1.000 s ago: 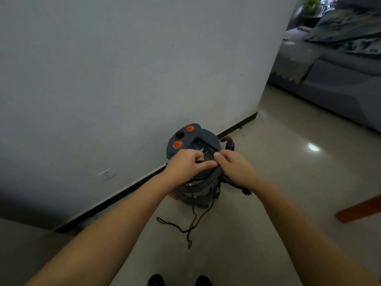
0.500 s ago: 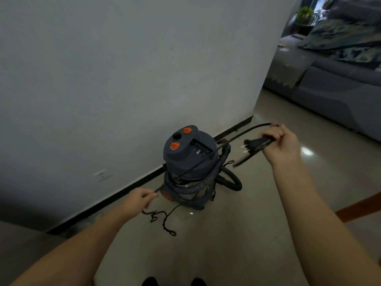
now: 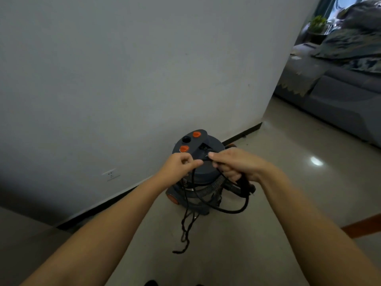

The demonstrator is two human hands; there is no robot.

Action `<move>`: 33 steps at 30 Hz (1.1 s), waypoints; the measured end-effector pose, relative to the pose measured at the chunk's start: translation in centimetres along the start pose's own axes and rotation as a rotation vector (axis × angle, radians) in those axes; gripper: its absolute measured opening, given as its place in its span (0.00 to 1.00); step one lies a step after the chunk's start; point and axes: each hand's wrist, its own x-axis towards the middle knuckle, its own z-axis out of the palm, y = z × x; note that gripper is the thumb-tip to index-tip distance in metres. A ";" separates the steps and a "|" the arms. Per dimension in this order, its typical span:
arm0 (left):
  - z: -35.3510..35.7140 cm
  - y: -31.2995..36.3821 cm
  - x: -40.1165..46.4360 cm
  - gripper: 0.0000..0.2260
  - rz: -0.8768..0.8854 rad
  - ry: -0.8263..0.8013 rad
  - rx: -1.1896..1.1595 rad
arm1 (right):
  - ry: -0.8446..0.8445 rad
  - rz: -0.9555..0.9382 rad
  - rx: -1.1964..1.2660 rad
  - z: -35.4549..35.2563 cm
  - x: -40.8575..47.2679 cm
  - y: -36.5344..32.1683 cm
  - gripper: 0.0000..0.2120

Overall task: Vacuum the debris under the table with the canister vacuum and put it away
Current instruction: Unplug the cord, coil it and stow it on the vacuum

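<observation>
Pale floor tiles [image 3: 278, 203] and a plain grey wall [image 3: 123, 79] framed the canister vacuum [image 3: 198, 168], which stood at lower centre of the frame, close to the black skirting at the foot of the wall. Half a second earlier the two hands had been spread wide, the right one out at the right of the frame holding the plug end of the power cord and the left one low beside the vacuum's base; by this moment both had come back together over the lid. The left hand [image 3: 178, 167] pinched the thin black cord [image 3: 190, 203] between thumb and fingertips, and the right hand [image 3: 237, 165] was curled round several gathered loops of the same cord, whose free length trailed down to the floor in front of the canister. The ribbed hose [image 3: 214, 183] lay wrapped about the body below the hands. Read as a judgement, the cord was being coiled arm-span by arm-span, so the putting-away stage appeared well advanced.

Further out, a wall socket [image 3: 111, 174] sat low at the left. A grey sofa [image 3: 340, 96] with a patterned cover filled the upper right, and a plant [image 3: 318, 22] stood beyond it. A strip of brown wood [image 3: 362, 227] crossed the right edge. The trailing cord on the floor seemed the only thing likely to snag.
</observation>
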 end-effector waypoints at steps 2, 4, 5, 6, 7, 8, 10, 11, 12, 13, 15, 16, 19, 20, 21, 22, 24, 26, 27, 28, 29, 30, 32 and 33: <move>0.0 -1.1 -0.5 0.16 -0.043 0.073 -0.084 | -0.032 -0.049 0.326 -2.5 -1.3 -0.7 0.16; 0.0 -2.9 -1.2 0.19 -0.091 0.148 -0.097 | -0.031 -0.160 0.667 -4.8 -2.2 -1.5 0.12; 0.0 -3.8 -1.6 0.20 -0.115 0.163 -0.088 | -0.033 -0.237 0.828 -5.7 -2.5 -1.8 0.09; 0.3 -4.5 -2.0 0.21 -0.127 0.166 -0.066 | -0.027 -0.312 0.968 -6.4 -2.6 -1.9 0.08; 0.8 -5.0 -2.3 0.21 -0.137 0.159 -0.042 | -0.009 -0.370 1.093 -7.0 -2.6 -1.8 0.08; 1.5 -5.7 -2.5 0.20 -0.147 0.137 -0.018 | 0.014 -0.417 1.219 -7.4 -2.4 -1.6 0.08; 3.2 -6.1 -2.8 0.16 -0.173 0.029 0.046 | 0.067 -0.479 1.481 -7.8 -1.7 -1.1 0.11; 4.0 -6.3 -2.9 0.14 -0.181 -0.046 0.108 | 0.121 -0.490 1.579 -7.7 -1.3 -0.9 0.13; 4.6 -6.4 -2.9 0.12 -0.175 -0.124 0.179 | 0.220 -0.492 1.625 -7.5 -0.7 -0.7 0.15; 4.9 -6.1 -3.0 0.11 -0.162 -0.212 0.254 | 0.356 -0.486 1.609 -7.1 -0.1 -0.5 0.16; 5.5 -4.5 -3.1 0.12 -0.086 -0.403 0.389 | 0.627 -0.468 1.345 -5.7 0.9 -0.2 0.16; 5.8 -3.2 -3.1 0.13 -0.030 -0.507 0.454 | 0.712 -0.455 1.085 -4.7 1.0 -0.2 0.14; 6.4 1.2 -2.5 0.14 0.174 -0.639 0.598 | 0.522 -0.308 -0.022 -1.6 0.9 0.4 0.06; 6.2 2.3 -1.9 0.14 0.213 -0.603 0.602 | 0.365 -0.250 -0.381 -0.7 0.9 1.0 0.05; 5.8 2.9 -1.3 0.13 0.235 -0.533 0.588 | 0.257 -0.201 -0.621 0.0 0.8 1.7 0.06; 5.1 3.3 -0.6 0.12 0.247 -0.446 0.570 | 0.198 -0.151 -0.716 0.4 0.6 2.3 0.08; 3.6 3.2 0.2 0.11 0.219 -0.289 0.474 | 0.153 -0.069 -0.468 0.7 0.0 2.9 0.13; 2.7 2.4 0.9 0.16 0.147 -0.183 0.350 | 0.106 -0.002 -0.235 0.1 -0.6 2.6 0.14; 2.6 2.0 1.1 0.18 0.118 -0.177 0.303 | 0.054 0.028 -0.253 -0.5 -0.9 2.2 0.15; 2.8 1.4 1.2 0.18 0.100 -0.177 0.261 | -0.008 0.058 -0.299 -1.1 -1.4 1.7 0.15; 3.1 0.9 1.2 0.17 0.080 -0.165 0.223 | -0.054 0.074 -0.344 -1.7 -1.9 1.2 0.14; 3.6 0.2 1.4 0.16 0.055 -0.129 0.185 | -0.072 0.070 -0.356 -2.3 -2.5 0.6 0.13; 4.4 -0.5 1.5 0.16 0.017 -0.020 0.126 | -0.032 0.018 -0.213 -3.5 -4.0 -0.6 0.14; 4.6 -0.3 1.6 0.15 0.012 0.030 0.089 | 0.005 -0.028 -0.072 -4.1 -5.0 -1.2 0.15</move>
